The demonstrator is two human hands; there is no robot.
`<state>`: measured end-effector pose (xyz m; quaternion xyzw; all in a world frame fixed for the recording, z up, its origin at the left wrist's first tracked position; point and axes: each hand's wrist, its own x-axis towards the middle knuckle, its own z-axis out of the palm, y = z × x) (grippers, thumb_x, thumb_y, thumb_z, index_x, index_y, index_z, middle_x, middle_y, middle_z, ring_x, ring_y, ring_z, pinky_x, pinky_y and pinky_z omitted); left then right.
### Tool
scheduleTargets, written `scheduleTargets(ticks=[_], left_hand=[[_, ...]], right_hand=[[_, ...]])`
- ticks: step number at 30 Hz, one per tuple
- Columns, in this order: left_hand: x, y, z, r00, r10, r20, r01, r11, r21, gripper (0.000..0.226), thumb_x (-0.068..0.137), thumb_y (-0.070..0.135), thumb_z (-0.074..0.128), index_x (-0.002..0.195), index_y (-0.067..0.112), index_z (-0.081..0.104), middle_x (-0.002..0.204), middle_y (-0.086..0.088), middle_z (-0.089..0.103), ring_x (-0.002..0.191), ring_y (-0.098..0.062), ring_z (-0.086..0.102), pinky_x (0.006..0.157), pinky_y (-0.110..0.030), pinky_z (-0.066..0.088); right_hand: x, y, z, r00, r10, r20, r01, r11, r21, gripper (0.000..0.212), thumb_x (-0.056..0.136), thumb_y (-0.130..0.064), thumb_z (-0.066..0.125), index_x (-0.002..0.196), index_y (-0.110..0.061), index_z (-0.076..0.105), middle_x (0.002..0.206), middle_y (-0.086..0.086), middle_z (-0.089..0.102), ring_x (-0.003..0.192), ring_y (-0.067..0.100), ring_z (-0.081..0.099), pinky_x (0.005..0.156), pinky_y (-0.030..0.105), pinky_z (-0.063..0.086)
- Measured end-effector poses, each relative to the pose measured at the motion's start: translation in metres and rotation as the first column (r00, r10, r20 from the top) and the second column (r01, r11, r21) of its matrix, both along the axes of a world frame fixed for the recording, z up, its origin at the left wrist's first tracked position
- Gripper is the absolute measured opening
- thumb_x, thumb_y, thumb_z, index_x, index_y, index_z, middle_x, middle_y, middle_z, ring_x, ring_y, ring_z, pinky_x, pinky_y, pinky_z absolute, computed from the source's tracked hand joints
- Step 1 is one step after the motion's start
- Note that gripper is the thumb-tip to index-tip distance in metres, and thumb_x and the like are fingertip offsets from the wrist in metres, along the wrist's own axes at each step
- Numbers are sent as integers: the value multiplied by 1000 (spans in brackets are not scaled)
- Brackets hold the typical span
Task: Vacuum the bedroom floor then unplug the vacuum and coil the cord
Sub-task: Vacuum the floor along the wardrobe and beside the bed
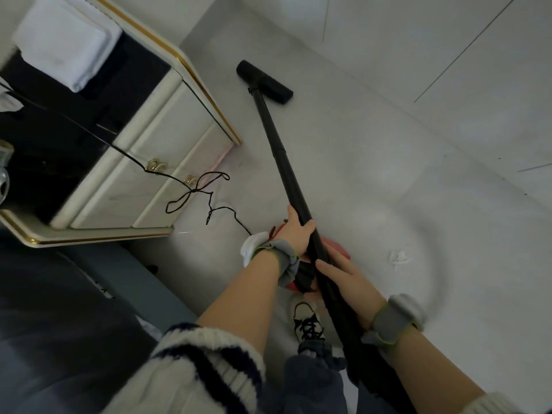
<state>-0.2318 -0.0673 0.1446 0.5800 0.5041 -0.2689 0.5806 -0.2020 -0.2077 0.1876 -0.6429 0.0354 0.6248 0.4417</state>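
Okay, I have left hand and right hand both curled round the wand (left one farther). Nozzle sits on the floor.

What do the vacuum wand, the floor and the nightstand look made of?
Vacuum wand: matte black, probably plastic or painted metal; a telescoping step shows. Floor: pale polished tile, with thin joint lines and soft sheen. Nightstand: cream lacquered wood or laminate, with gold edge trim and dark glossy top.
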Motion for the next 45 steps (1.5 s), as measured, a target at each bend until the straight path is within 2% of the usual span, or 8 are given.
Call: scheduleTargets(ticks=[6, 9, 21, 28, 32, 39, 43, 45], left_hand=[[13, 1, 25, 990, -127, -60, 131, 988, 84, 72, 100, 33, 36, 151, 19, -14, 124, -16, 58, 81, -27, 61, 68, -34, 50], [22, -3, 37, 970, -228, -90, 237, 965, 114, 75, 99, 24, 43, 152, 19, -9, 126, -17, 56, 90, -29, 60, 77, -32, 50], [68, -14, 62, 976, -204, -79, 208, 977, 53, 80, 98, 28, 47, 151, 19, -12, 132, -14, 55, 108, -31, 61, 82, -32, 50], [114, -32, 60, 970, -227, -83, 232, 971, 58, 81, 98, 31, 45, 150, 21, -17, 95, -11, 61, 62, -18, 52, 52, -28, 45], [118, -23, 62, 975, -213, -62, 219, 970, 103, 79, 99, 30, 45, 150, 20, -14, 72, -2, 51, 55, -15, 46, 50, -25, 41], [111, 13, 61, 980, -201, 10, 197, 968, 155, 81, 96, 33, 49, 152, 21, -8, 119, -16, 61, 76, -21, 53, 64, -28, 45], [97, 39, 67, 980, -193, 47, 184, 971, 152, 76, 98, 32, 45, 152, 20, -7, 119, -17, 62, 79, -26, 58, 48, -18, 39], [88, 49, 72, 987, -152, 50, 142, 976, 167, 74, 99, 31, 45, 152, 20, -6, 122, -16, 60, 83, -27, 59, 58, -22, 42]], right_hand=[[0, 9, 9, 957, 162, 239, -147, 986, -80, 48, 97, -25, 49, 141, -38, 34, 73, -3, 60, 41, 0, 53, 41, 15, 44], [3, 18, 15, 937, 154, 313, -134, 987, -85, 43, 97, -19, 49, 138, -26, 40, 68, -7, 55, 35, -3, 49, 37, 12, 40], [60, 20, 13, 913, 254, 319, -207, 963, -174, 44, 96, -24, 51, 138, -20, 42, 69, -6, 54, 48, 6, 49, 37, 11, 34], [112, 4, 27, 950, 187, 249, -158, 978, -134, 53, 97, -21, 48, 147, -24, 28, 67, -9, 48, 34, -2, 50, 35, 11, 37], [112, 15, 33, 965, 118, 236, -99, 991, -88, 34, 98, -15, 46, 131, -26, 45, 52, -2, 51, 29, 9, 44, 30, 18, 36], [102, 59, 31, 966, 104, 239, -69, 986, -150, 15, 98, -20, 42, 112, -25, 46, 59, 10, 51, 31, 16, 43, 32, 21, 37], [93, 87, 36, 963, 109, 247, -76, 987, -139, 15, 98, -18, 43, 109, -27, 45, 59, 13, 50, 33, 21, 43, 31, 20, 38], [84, 99, 38, 960, 116, 255, -87, 989, -123, 16, 98, -17, 43, 107, -31, 43, 60, 13, 50, 38, 23, 44, 32, 21, 39]])
